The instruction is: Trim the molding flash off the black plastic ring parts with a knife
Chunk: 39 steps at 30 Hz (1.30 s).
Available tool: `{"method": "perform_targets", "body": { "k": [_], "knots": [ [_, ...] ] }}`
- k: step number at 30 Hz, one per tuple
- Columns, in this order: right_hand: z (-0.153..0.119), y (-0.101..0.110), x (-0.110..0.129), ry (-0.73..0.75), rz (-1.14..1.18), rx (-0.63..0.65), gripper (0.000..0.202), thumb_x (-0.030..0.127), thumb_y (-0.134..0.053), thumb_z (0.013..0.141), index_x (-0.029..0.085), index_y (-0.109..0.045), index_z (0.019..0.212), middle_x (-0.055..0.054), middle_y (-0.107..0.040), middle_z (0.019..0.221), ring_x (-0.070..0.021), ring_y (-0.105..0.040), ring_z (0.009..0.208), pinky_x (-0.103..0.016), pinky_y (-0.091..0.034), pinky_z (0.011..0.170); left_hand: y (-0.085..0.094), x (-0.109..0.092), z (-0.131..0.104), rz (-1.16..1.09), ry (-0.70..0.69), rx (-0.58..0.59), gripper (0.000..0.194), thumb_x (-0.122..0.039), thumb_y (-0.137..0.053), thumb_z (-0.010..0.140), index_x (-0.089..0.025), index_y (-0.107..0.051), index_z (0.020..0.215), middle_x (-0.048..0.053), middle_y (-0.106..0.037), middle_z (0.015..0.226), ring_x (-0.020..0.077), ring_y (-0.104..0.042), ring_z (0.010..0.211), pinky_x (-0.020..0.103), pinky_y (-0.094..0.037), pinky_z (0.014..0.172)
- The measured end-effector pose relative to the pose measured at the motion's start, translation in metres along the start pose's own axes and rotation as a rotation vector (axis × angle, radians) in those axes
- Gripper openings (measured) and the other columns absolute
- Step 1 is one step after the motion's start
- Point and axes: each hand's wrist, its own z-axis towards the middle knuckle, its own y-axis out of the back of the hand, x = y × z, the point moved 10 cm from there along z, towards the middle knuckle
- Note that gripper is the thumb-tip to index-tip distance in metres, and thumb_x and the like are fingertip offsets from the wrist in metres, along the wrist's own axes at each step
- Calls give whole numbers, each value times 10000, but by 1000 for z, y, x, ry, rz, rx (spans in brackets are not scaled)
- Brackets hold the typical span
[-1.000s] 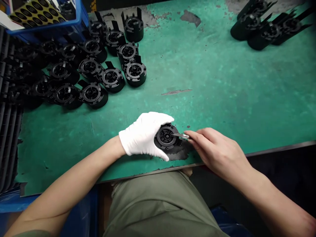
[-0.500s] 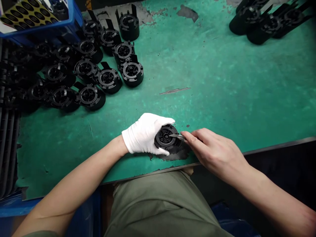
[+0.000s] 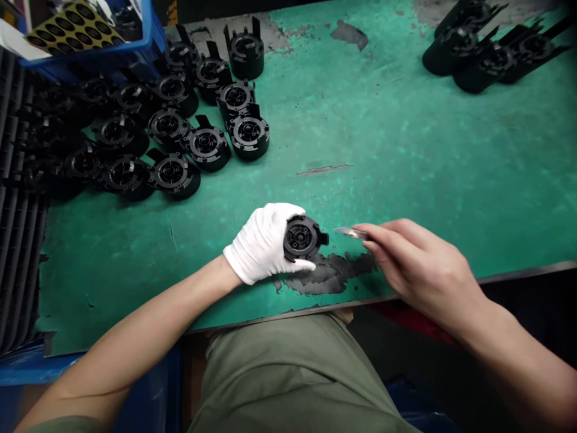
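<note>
My left hand, in a white glove, is wrapped round a round black plastic part. The part's ribbed face with a centre hub is turned up, and a tab sticks out on its right side. My bare right hand pinches a small knife with a pointed metal blade. The blade points left and is a short gap away from the black part. Both hands are over the green table, close to its front edge.
Several similar black parts stand at the left and back left. A blue bin behind them holds a sheet of round stickers. More black parts stand at the back right. Dark ribbed racking borders the table's left side.
My right hand has drawn the knife away from the black part, to the right. My left hand has turned the part, so its tab now shows at the right. The view has shifted slightly.
</note>
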Motion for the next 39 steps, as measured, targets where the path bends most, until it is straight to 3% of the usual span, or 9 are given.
{"method": "perform_targets", "body": {
  "k": [2, 4, 9, 17, 39],
  "knots": [
    [-5, -3, 1, -59, 53, -10, 300, 189, -609, 1113, 184, -657, 1410, -78, -727, 1076, -193, -695, 879, -304, -526, 783, 10, 10, -14, 82, 133, -105, 1102, -992, -776, 686, -157, -554, 1371, 194, -686, 1273, 383, -725, 1160, 535, -596, 1038],
    [-9, -16, 13, -28, 52, 28, 289, 191, -600, 1119, 171, -655, 1402, -71, -724, 1046, -189, -687, 858, -300, -513, 749, 14, 12, -23, 134, 166, -121, 1129, -1032, -753, 646, -166, -554, 1343, 174, -675, 1233, 370, -724, 1101, 529, -606, 983],
    [-1, -35, 25, -23, -99, 16, 248, 203, -607, 1125, 137, -683, 1351, -62, -707, 996, -187, -657, 846, -308, -474, 712, 15, -1, -19, 114, -39, -100, 1069, -973, -761, 733, -152, -529, 1377, 199, -690, 1299, 376, -721, 1190, 526, -598, 1034],
    [11, -37, 34, -7, -184, 21, 237, 215, -612, 1126, 115, -702, 1321, -59, -690, 954, -184, -620, 802, -332, -422, 673, 5, 3, -7, 37, 47, -25, 846, -848, -888, 708, -215, -665, 1223, 149, -751, 1242, 357, -762, 1115, 495, -630, 982],
    [13, -41, 33, 17, -124, 20, 244, 210, -577, 1141, 111, -685, 1337, -68, -693, 977, -174, -607, 809, -301, -442, 685, 8, 0, -3, 55, 38, -24, 815, -815, -921, 681, -205, -682, 1166, 151, -774, 1191, 360, -779, 1057, 500, -646, 923]
  ]
}}
